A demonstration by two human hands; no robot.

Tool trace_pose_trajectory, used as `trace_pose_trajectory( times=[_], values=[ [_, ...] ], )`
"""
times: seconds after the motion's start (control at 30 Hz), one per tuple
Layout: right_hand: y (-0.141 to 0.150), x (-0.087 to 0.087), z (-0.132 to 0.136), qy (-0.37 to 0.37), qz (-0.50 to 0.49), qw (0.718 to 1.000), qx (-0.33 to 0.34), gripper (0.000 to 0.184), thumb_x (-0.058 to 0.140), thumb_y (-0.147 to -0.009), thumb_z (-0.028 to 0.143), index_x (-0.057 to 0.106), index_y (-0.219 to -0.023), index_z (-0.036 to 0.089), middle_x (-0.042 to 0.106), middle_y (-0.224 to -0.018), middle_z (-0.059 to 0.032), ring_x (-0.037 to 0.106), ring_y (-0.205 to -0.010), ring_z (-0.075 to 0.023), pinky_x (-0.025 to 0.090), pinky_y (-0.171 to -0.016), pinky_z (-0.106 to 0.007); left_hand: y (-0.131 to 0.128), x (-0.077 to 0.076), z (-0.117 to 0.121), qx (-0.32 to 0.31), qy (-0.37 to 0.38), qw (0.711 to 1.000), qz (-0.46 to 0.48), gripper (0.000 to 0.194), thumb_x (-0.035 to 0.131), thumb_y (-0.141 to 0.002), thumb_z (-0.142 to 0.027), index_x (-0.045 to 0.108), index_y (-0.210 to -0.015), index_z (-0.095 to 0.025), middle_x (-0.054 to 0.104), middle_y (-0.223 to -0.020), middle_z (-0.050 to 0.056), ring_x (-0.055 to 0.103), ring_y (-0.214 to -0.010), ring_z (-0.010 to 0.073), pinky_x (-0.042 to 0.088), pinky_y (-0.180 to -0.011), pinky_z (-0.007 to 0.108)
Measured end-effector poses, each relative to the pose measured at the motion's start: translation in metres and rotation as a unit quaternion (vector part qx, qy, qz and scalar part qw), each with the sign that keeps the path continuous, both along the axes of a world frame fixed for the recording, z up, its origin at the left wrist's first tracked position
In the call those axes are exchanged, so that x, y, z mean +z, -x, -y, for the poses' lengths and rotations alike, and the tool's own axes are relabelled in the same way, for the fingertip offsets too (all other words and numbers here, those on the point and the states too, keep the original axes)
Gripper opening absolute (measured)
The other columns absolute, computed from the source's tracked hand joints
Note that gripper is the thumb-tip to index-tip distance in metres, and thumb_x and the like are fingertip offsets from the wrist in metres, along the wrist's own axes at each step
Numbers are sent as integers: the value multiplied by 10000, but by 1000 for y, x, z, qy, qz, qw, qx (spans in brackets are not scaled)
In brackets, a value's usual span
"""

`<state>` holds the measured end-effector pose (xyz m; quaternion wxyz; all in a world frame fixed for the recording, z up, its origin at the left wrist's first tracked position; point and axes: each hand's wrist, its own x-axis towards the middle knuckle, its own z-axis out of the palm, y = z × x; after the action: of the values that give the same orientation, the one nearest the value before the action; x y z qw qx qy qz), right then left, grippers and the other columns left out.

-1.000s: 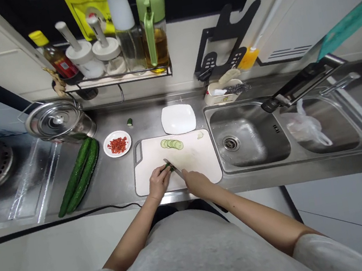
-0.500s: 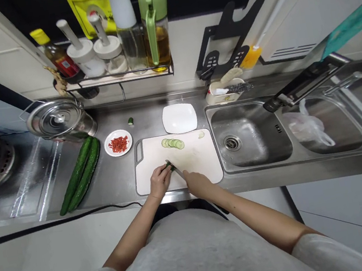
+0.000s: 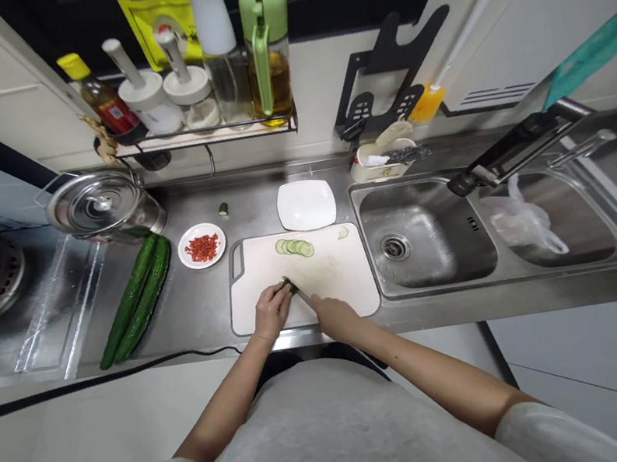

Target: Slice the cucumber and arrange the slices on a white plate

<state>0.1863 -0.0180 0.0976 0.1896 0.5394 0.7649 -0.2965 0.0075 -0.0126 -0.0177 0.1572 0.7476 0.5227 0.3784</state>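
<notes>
On the white cutting board (image 3: pixel 337 297), my left hand (image 3: pixel 272 312) is closed on a small dark green piece of cucumber (image 3: pixel 289 285), partly hidden by the fingers. My right hand (image 3: pixel 336 319) grips a knife (image 3: pixel 305 297); its blade points up and left and touches the cucumber piece or lies right beside it. Farther back on the board a row of overlapping cucumber slices (image 3: pixel 295 247) lies flat. One pale slice (image 3: pixel 343 232) rests near the board's back right corner. Behind the board stands a white square plate (image 3: pixel 306 204).
Left of the board are a small plate (image 3: pixel 186 261) of chopped red pieces, two whole cucumbers (image 3: pixel 134 303) and a lidded steel pot (image 3: pixel 103 206). A cucumber end (image 3: pixel 223 209) sits behind. To the right is a double sink (image 3: pixel 442 289) with a faucet (image 3: pixel 519 144). Bottles stand on a rack (image 3: pixel 198 137).
The view has shifted very slightly. Both hands stay at nearly the same spot on the board, with the cucumber piece and the knife still held.
</notes>
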Motion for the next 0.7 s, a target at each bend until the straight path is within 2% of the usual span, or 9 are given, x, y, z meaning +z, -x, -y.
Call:
trace_pose_trajectory(
  times=[0.47,0.7],
  values=[
    [1,-4,-2,4,4,1000,5,277,366,-882,76,467,-1137,112,660,-947,-147,647,-933,-229,460,-727,-293,-1,-1,-1,15,-6,1000,-1,242,511,-900,-265,661,-1084,-217,654,-1016,83,618,-994,174,551,-870,350],
    [3,-14,3,-5,9,1000,-6,308,359,-860,41,456,-1141,120,669,-944,-145,648,-951,-232,459,-734,-291,0,-2,-1,13,-1,1000,-1,242,512,-900,-265,659,-1086,-218,654,-1018,86,618,-995,177,551,-874,357]
  ],
)
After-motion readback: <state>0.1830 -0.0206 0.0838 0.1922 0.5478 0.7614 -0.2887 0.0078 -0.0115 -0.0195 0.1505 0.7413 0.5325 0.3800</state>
